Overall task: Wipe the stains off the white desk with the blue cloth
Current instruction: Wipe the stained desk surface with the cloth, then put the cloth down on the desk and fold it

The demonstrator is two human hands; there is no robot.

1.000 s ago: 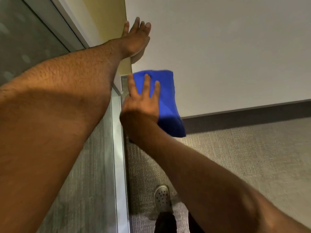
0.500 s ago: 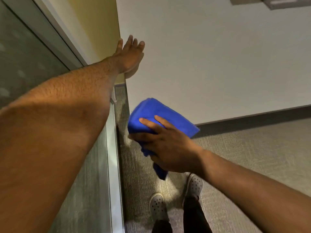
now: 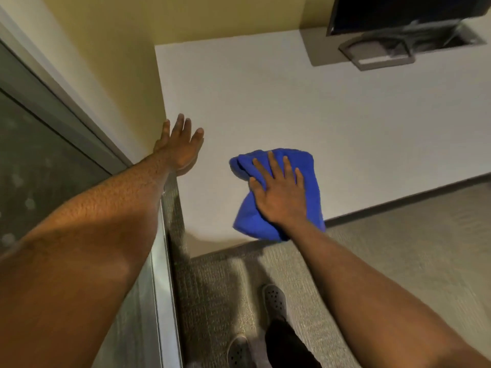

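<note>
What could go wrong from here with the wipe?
1. The blue cloth is bunched and overhangs the white desk's near edge; a pull stroke may drag it off.
2. The right hand lies flat on it without gripping, so it may slip.
3. A long stroke away could reach the monitor stand.

At the upper left of the frame we see a yellow wall (image 3: pixel 111 49) running down to a corner. Along the left edge stands a frosted glass panel (image 3: pixel 39 168) in a grey metal frame (image 3: pixel 162 301). Across the lower middle and right we see grey carpet (image 3: pixel 398 248), lit in soft patches. In the upper right corner we find a dark monitor (image 3: pixel 398 11) above its grey stand (image 3: pixel 377 53).
</note>
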